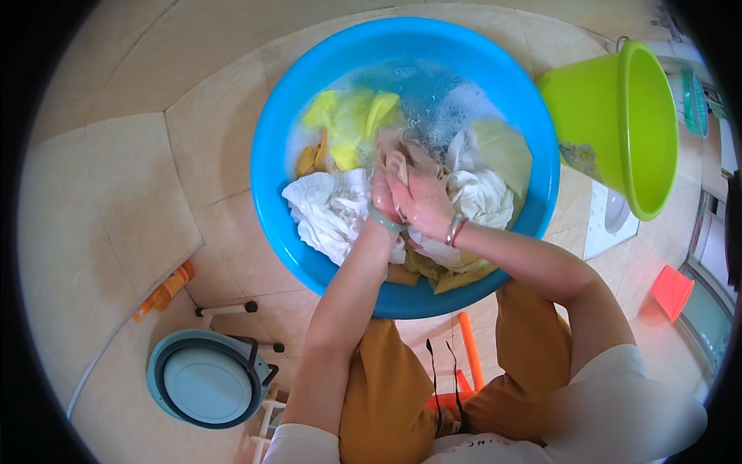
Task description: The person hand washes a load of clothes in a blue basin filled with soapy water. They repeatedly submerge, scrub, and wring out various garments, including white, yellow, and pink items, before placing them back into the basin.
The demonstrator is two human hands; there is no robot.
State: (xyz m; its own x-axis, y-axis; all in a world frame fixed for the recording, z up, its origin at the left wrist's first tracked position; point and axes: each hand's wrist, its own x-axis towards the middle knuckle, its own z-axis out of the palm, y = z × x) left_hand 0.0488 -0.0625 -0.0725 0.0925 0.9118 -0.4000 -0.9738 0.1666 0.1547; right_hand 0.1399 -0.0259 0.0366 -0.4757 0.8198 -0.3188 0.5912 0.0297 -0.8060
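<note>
Over a big blue basin of sudsy water, my two hands are pressed together around a wet beige cloth. My left hand, with a pale green bangle at its wrist, is closed on it. My right hand is closed on the same cloth from the other side. White garments lie wet to the left, and another white one is bunched to the right. A bright yellow garment floats behind my hands. Olive-yellow fabric sits at the near rim. My fingertips are partly hidden.
A lime green bucket tilts against the basin's right side. Behind it a white floor drain pan shows. A folding grey-blue basin stands at lower left, near an orange bottle. A red-orange dustpan-like piece is at right.
</note>
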